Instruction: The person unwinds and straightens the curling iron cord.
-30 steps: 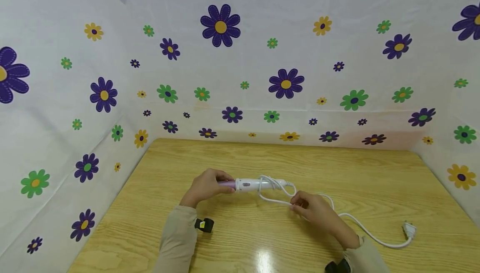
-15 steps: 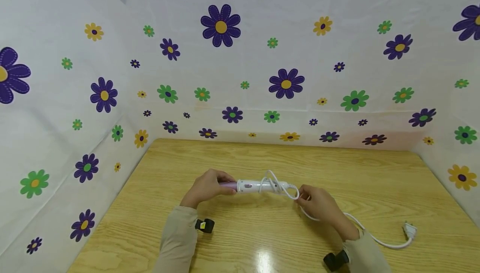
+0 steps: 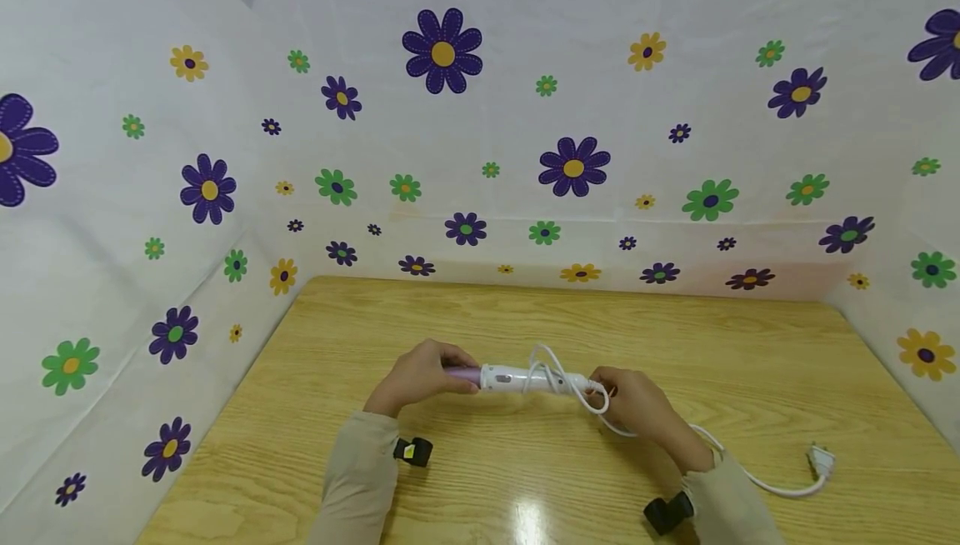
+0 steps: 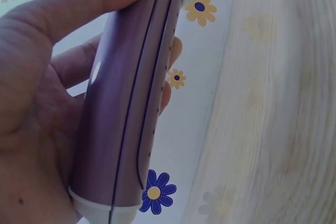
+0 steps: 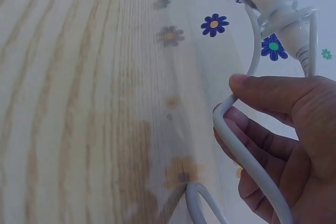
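"How do the hands sit on your feeds?"

"I see both forearms in beige sleeves [image 3: 356, 478] reaching in from the bottom of my head view. The left hand [image 3: 422, 375] wraps the purple part of a hair iron [image 3: 517, 378]; on my wrist feed the thumb lies across the front and fingertips show past the far edge. The right hand [image 3: 637, 405] pinches the white cord [image 5: 247, 162] between thumb and forefinger, the other fingers bent loosely beneath."

"And the iron itself?"

"Between the hands, over the middle of the table [image 3: 465, 478], lying crosswise with its white handle to the right. Cord loops circle the handle. I can't tell whether it touches the wood. The plug [image 3: 822, 462] lies off to the right, well apart from the iron."

"Any writing?"

"I make out a yellow sticker [image 3: 409, 451] on the black strap device [image 3: 422, 452] at the left wrist, and a small grey mark on the handle. Both are too small for me to read."
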Motion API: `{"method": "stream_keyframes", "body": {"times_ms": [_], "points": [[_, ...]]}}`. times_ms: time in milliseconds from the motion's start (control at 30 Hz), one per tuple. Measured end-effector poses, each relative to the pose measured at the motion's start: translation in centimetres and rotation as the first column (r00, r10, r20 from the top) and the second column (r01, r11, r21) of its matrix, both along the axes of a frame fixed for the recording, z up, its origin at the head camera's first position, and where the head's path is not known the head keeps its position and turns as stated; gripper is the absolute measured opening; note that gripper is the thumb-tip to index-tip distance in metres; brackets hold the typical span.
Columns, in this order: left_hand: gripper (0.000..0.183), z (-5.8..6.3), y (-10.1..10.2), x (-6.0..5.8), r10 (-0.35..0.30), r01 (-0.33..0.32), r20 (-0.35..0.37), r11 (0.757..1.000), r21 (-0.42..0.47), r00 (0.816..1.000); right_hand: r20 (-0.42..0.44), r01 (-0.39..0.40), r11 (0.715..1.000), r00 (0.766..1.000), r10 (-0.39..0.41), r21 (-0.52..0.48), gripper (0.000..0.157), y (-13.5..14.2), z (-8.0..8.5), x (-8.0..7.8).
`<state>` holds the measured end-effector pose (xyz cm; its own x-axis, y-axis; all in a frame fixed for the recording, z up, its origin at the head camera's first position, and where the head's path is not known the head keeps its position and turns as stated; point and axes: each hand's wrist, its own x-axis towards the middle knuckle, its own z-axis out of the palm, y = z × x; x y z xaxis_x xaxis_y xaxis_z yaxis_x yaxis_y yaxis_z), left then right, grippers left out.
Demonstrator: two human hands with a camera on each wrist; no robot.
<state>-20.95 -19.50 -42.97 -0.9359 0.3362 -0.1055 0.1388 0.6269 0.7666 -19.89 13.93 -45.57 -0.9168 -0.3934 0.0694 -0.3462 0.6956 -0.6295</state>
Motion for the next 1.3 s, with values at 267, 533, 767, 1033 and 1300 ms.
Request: {"method": "stream_keyframes", "body": {"times_ms": [267, 533, 767, 1033, 1300], "points": [[0.032, -0.1, 0.2, 0.0, -0.042, 0.041, 0.011, 0.998, 0.046, 0.999, 0.023, -0.082, 0.996, 0.996, 0.083, -0.022, 0.004, 0.4, -0.1, -0.3], [0.03, -0.3, 0.4, -0.1, -0.102, 0.096, 0.054, 0.99, 0.1, 0.993, 0.037, -0.031, 0.999, 0.999, 0.032, -0.012, 0.004, 0.3, 0.0, -0.4], [0.029, -0.2, 0.4, 0.0, -0.165, 0.154, 0.094, 0.981, 0.119, 0.982, 0.059, 0.013, 0.998, 0.998, -0.009, -0.064, 0.008, 0.4, 0.2, -0.4], [0.028, -0.1, 0.2, 0.0, -0.15, 0.142, 0.103, 0.987, 0.079, 0.983, 0.122, 0.064, 0.983, 0.992, -0.043, -0.17, 0.011, 0.8, 0.8, -0.4], [0.028, -0.3, -0.5, -0.2, -0.03, 0.03, 0.03, 0.999, -0.02, 0.999, 0.112, 0.079, 0.966, 0.992, -0.053, -0.246, 0.018, 2.2, 1.8, 0.2]]}}
